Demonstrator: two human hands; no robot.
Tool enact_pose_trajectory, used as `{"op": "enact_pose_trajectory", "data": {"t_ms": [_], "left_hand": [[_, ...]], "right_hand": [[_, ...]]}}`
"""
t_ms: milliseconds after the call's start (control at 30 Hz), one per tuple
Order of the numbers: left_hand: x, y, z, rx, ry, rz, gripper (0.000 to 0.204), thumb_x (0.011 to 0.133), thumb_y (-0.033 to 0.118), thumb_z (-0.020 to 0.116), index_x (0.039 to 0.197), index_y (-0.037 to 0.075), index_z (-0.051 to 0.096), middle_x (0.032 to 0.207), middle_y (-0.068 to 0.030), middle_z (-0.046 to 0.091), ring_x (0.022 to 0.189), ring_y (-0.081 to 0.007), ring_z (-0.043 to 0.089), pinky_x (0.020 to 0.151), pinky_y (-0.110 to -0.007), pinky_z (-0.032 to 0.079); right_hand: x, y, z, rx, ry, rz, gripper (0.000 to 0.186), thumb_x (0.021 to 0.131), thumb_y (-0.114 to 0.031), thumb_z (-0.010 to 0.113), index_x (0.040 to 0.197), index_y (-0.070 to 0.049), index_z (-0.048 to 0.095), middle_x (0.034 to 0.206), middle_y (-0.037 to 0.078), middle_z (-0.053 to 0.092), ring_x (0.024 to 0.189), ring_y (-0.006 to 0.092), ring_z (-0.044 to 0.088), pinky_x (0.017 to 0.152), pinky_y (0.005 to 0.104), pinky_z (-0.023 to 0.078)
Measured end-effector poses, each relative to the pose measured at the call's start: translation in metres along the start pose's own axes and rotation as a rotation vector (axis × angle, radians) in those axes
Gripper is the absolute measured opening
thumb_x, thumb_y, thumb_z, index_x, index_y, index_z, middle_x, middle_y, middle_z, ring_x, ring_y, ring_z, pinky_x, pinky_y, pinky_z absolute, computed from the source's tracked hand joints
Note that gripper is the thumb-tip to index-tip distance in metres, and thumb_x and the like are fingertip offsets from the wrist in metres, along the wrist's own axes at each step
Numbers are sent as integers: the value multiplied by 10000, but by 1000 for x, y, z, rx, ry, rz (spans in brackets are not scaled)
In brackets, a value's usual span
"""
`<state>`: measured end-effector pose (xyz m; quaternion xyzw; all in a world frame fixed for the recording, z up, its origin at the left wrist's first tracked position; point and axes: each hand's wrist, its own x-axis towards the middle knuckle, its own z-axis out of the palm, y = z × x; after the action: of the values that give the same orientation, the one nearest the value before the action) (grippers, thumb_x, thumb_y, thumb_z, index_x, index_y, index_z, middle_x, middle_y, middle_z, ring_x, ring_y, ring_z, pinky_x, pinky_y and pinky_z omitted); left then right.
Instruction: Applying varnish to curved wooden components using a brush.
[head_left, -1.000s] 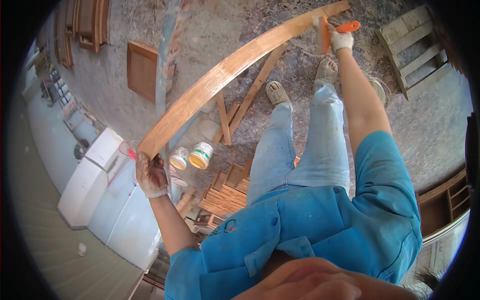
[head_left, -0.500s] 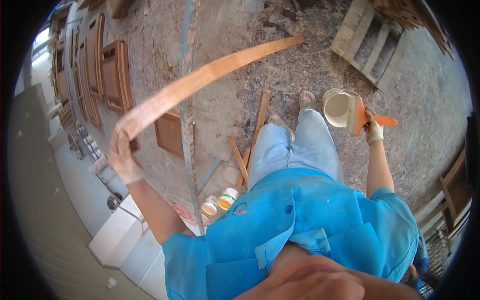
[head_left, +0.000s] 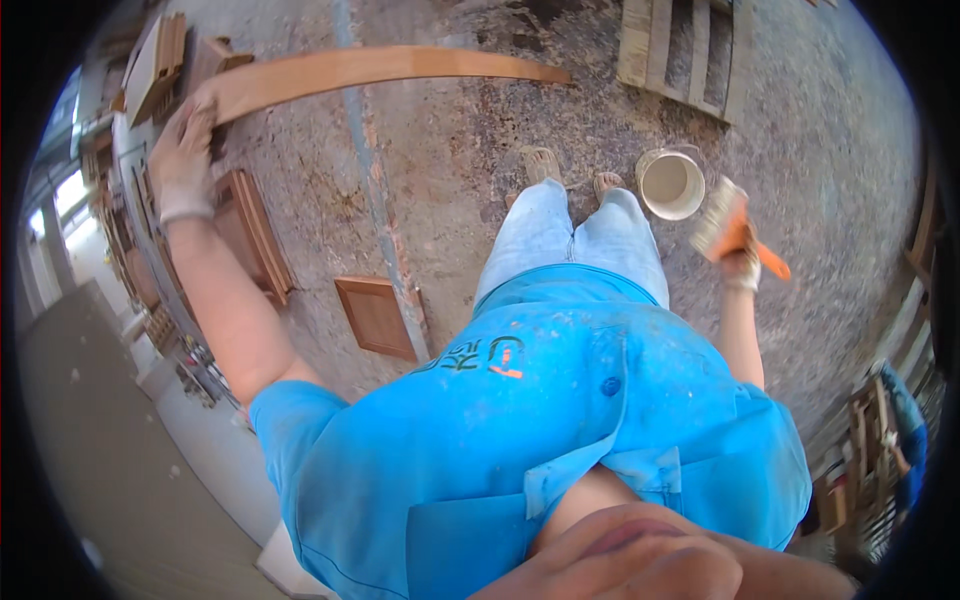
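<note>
Clasps the wooden board (head_left: 380, 70) by one end in the left hand (head_left: 186, 160), seemingly to leave its face clear, and the brush (head_left: 722, 222) in the right hand (head_left: 741, 264), near the bucket (head_left: 649, 172), perhaps for easy reach.

Long brown wooden board (head_left: 390, 74) in their left hand (head_left: 185, 160), front-left; flat orange-handled brush (head_left: 719, 222) in right hand (head_left: 742, 268), right of round off-white bucket (head_left: 680, 212) on mottled grey floor (head_left: 450, 180); slatted pale wooden pallet (head_left: 660, 42) beyond bucket; rectangular brown wooden panel (head_left: 377, 317) leftward.
</note>
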<state>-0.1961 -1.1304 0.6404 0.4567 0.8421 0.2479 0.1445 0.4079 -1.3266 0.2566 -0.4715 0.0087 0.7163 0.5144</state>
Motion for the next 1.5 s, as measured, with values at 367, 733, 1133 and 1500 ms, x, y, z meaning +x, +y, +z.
{"op": "enact_pose_trajectory", "data": {"t_ms": [367,733,1133,1500], "left_hand": [[44,-144,-65,146,33,169,305,931,187,574,1167,-4,597,1055,-105,621,869,-186,611,714,-250,501],[38,-165,-54,-236,2,-245,351,941,219,571,1225,12,559,1061,-93,594,778,-119,527,670,-191,385],[3,-149,-60,-176,126,-113,353,964,188,535,1238,-34,546,1111,-99,606,853,-154,597,703,-221,469],[90,-81,-12,-69,134,-133,458,850,272,707,1174,-38,614,998,-117,662,761,-155,612,610,-237,511]], "right_hand": [[195,244,301,347,-175,285,272,745,-102,766,997,-36,685,965,101,686,883,223,649,793,358,536],[447,319,91,-153,523,37,256,750,-66,733,1002,-67,688,945,106,683,769,225,655,634,375,555],[168,219,330,-460,-399,99,286,765,-165,721,1023,-44,688,1085,111,671,961,205,639,940,289,488],[91,32,206,-497,-30,9,381,816,-193,713,1156,-37,643,1081,122,663,948,208,632,847,289,511]]}}
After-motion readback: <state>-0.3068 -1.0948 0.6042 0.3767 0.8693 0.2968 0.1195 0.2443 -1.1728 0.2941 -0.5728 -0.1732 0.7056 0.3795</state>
